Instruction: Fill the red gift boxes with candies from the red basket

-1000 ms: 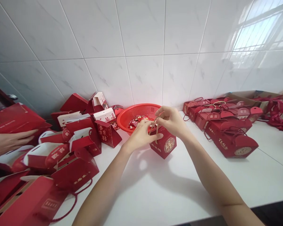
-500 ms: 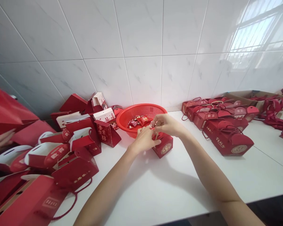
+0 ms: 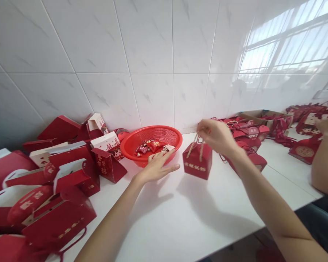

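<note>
Red, the box hangs right of centre, the right hand's fingers gripping its rope handle, presumably for balance; the left hand (empty, fingers spread) hovers by the basket.

I see the red gift box hanging from its twisted gold cord handle, slightly tilted, gold characters across its side. To its left, I see the red plastic colander upright, holding a loose pile of wrapped candies.
</note>
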Demonstrator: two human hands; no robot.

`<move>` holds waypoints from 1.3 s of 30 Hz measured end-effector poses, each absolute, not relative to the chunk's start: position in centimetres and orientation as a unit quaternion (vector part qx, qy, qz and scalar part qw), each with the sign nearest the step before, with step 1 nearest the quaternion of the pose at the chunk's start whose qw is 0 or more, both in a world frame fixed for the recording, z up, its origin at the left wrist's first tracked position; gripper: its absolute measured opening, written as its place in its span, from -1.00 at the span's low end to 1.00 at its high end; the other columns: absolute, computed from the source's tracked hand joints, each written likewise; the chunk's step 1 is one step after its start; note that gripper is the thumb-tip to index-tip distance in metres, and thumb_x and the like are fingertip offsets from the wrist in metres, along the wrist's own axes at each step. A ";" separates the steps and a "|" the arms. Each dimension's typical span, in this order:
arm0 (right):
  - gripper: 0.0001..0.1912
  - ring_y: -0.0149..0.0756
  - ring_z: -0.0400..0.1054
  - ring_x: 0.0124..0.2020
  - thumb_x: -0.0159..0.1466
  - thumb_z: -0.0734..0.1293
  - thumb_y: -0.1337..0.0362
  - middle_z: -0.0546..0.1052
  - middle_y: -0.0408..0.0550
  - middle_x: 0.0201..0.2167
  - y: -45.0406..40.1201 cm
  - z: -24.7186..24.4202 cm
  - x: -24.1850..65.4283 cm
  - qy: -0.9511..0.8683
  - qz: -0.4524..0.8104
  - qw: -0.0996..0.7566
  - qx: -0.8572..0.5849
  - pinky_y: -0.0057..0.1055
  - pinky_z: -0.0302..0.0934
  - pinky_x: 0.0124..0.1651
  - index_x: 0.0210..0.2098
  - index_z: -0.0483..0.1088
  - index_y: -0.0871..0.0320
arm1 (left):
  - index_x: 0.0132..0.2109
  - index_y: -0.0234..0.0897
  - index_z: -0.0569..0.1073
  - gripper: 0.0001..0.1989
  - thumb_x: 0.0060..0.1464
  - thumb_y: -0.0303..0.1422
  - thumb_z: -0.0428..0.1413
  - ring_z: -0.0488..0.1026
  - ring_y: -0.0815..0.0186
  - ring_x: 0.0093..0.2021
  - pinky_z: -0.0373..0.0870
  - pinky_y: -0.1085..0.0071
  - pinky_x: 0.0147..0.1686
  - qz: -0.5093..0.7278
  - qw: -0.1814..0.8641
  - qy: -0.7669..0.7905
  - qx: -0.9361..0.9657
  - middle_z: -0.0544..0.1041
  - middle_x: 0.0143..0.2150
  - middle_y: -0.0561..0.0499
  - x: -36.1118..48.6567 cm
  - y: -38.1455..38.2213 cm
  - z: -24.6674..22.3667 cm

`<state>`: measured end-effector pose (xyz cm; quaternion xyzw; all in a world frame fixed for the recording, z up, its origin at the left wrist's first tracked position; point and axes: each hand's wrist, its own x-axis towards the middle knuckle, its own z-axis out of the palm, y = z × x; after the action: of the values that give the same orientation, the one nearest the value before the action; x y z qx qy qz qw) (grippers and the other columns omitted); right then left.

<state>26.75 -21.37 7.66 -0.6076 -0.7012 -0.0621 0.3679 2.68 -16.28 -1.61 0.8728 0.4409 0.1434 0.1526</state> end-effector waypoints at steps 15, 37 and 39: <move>-0.86 -0.32 0.36 -0.47 0.04 0.38 0.48 0.46 -0.11 -0.59 -27.3 13.8 44.1 -0.421 -0.226 0.455 -0.752 -0.35 0.23 -0.29 -0.53 0.44 0.12 | 0.14 -0.14 0.50 -0.52 0.13 -0.10 0.06 0.05 -0.16 0.38 -0.02 -0.10 0.29 0.070 0.100 0.468 0.875 0.28 0.33 -0.22 3.4 -16.6 -1.7; -0.81 -0.19 0.32 -0.48 -0.01 0.37 0.43 0.45 -0.07 -0.61 -23.4 2.8 48.6 -0.463 -0.080 0.415 -0.779 -0.25 0.13 -0.31 -0.61 0.33 0.04 | 0.08 -0.15 0.55 -0.57 0.12 -0.14 0.08 0.16 -0.13 0.29 0.04 -0.08 0.26 0.073 0.080 0.469 0.876 0.30 0.26 -0.24 3.5 -16.8 -2.0; -0.82 -0.18 0.30 -0.49 0.00 0.38 0.41 0.44 -0.07 -0.61 -23.4 2.7 48.5 -0.463 -0.079 0.407 -0.783 -0.25 0.11 -0.33 -0.61 0.32 0.03 | 0.08 -0.15 0.55 -0.58 0.12 -0.14 0.09 0.15 -0.15 0.29 0.02 -0.10 0.26 0.076 0.083 0.471 0.875 0.29 0.27 -0.24 3.6 -16.9 -2.0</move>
<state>48.48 -23.39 2.73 -0.7835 -0.4628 -0.0792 0.4071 3.58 -16.87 -2.00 0.8747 0.4714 0.0755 0.0833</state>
